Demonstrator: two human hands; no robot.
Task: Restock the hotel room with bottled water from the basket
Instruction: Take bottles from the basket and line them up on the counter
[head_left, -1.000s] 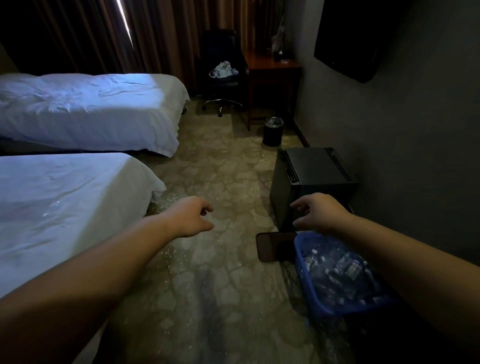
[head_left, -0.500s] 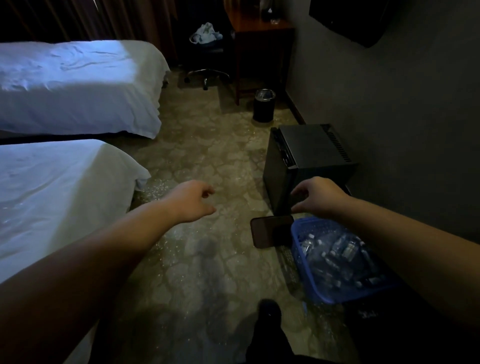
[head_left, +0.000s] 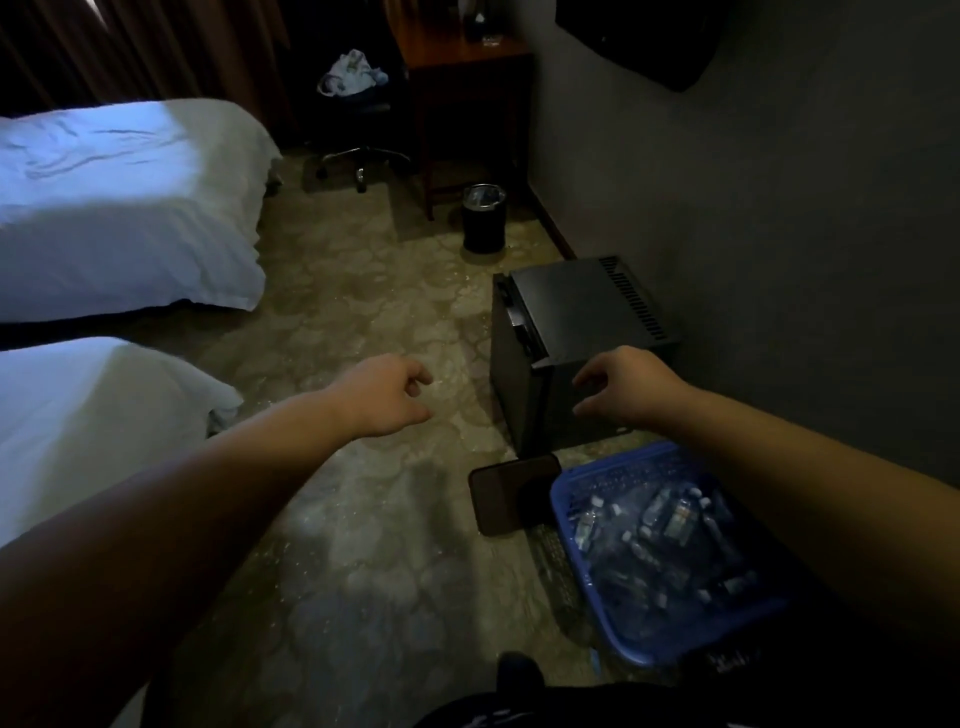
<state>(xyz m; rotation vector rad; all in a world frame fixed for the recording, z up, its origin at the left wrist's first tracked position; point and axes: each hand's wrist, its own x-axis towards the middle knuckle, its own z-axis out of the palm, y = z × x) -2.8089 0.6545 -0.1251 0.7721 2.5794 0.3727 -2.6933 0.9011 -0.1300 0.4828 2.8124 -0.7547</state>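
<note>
Beds: two with white sheets at the left, the near bed (head_left: 93, 415) and the far bed (head_left: 119, 208), a dark gap between them.
Left hand (head_left: 384, 397): held out over the carpet (head_left: 332, 519), fingers curled loosely inward, holding nothing.
Chair: a dark office chair (head_left: 358, 98) at the far end, with a pale bundle of cloth on its seat.
Bench: a brown wooden bench (head_left: 467, 57) beside the chair, against the right wall.
Bin: a small dark bin (head_left: 483, 218) on the floor in front of the bench.
Fridge: a black mini fridge (head_left: 576, 332) stands against the wall, door closed.
Phone: a dark phone (head_left: 511, 493) lies flat on the carpet, between the fridge and the basket, touching the basket's left edge.
Right hand (head_left: 628, 387): in front of the fridge's near side, fingers bent in a loose claw, gripping nothing; whether it touches the fridge cannot be told.
Basket: a blue plastic basket (head_left: 597, 488) on the floor near the fridge, under the right forearm.
Bottled water (head_left: 670, 514): many small clear bottles lie heaped inside the basket.
</note>
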